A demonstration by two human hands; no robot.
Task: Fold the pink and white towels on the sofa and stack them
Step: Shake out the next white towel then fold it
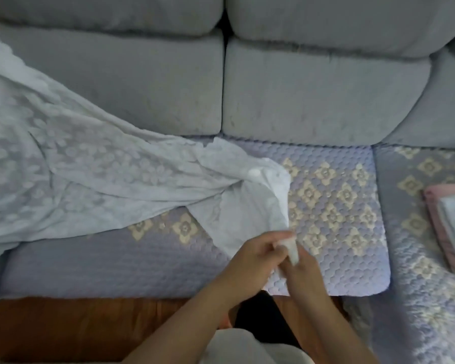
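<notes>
A corner of the white towel (132, 179) is pinched btwn both hands just above the front of the quilted seat cover (339, 206): left hand (252, 254) curled round the bunched edge, right hand (304, 266) gripping it from the other side. The rest of the towel is spread out to the left across the sofa (313, 95), partly up the back cushions. A folded pink and white stack (449, 227) is seen on the right seat, well apart from the hands.
</notes>
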